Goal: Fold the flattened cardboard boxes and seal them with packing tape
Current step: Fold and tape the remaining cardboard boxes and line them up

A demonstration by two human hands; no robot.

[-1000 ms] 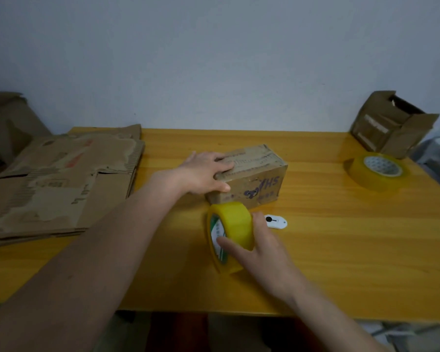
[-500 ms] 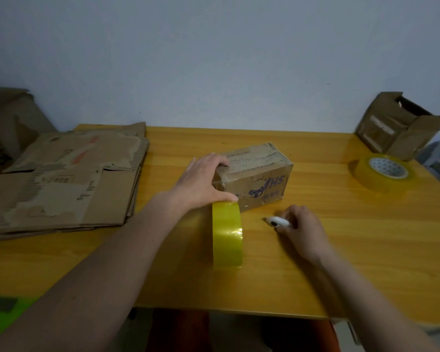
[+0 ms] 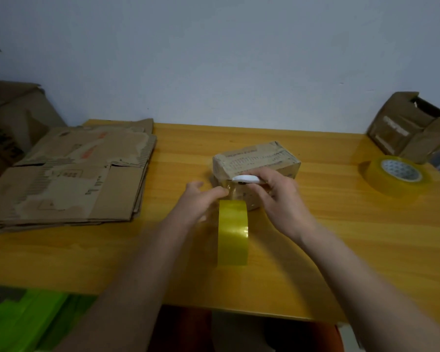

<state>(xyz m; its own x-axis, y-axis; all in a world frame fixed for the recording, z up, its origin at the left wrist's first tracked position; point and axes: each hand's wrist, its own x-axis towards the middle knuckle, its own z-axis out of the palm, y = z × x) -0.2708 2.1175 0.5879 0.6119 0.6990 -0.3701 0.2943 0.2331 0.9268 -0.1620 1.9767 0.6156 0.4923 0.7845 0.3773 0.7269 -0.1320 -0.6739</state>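
Worn on head, looking forward and down over table (image 3: 341,250) toward wall (image 3: 214,59); close above both forearms; wide-angle, edges bowed. Single view only.

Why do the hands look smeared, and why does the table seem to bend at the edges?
Head view: both the left hand and right hand show motion blur; the box stays fairly sharp; the wide-angle lens curves the table; dim, even light leaves soft shadows.

Wooden table (image 3: 315,250): boxes (image 3: 257,158), tape rolls (image 3: 233,235).
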